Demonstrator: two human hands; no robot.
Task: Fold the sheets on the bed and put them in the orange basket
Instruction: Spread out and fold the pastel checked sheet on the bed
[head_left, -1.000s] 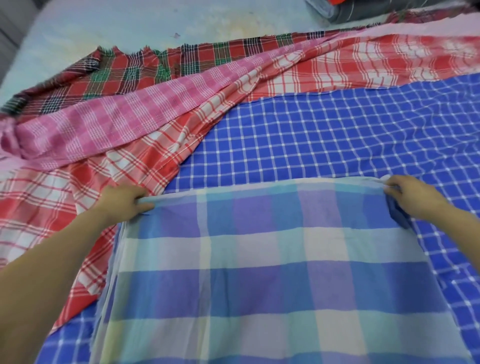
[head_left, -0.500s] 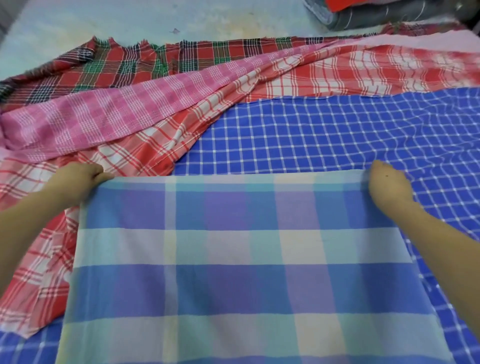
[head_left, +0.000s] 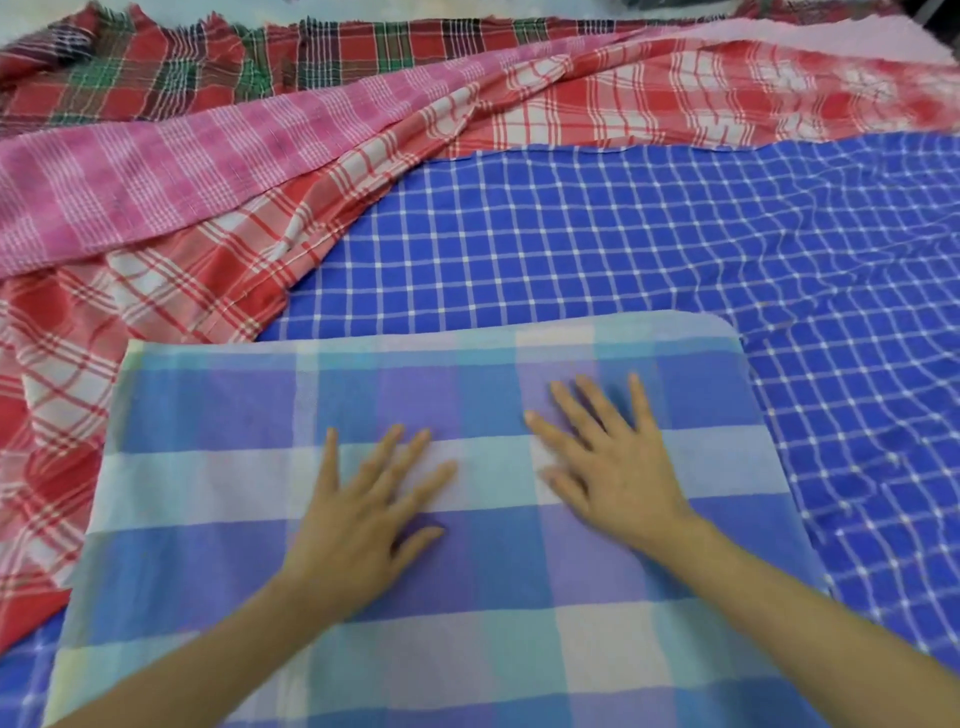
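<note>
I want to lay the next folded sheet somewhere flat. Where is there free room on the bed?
The flattest free room is on the blue checked sheet, beyond the far edge of the pastel plaid sheet and to its right. Left and far side are crowded: bunched pink sheet, red-and-white sheet, tartan sheet.

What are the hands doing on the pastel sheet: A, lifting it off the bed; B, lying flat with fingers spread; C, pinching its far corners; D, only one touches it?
B: the left hand and right hand both lie flat, fingers spread, on the pastel sheet.
</note>
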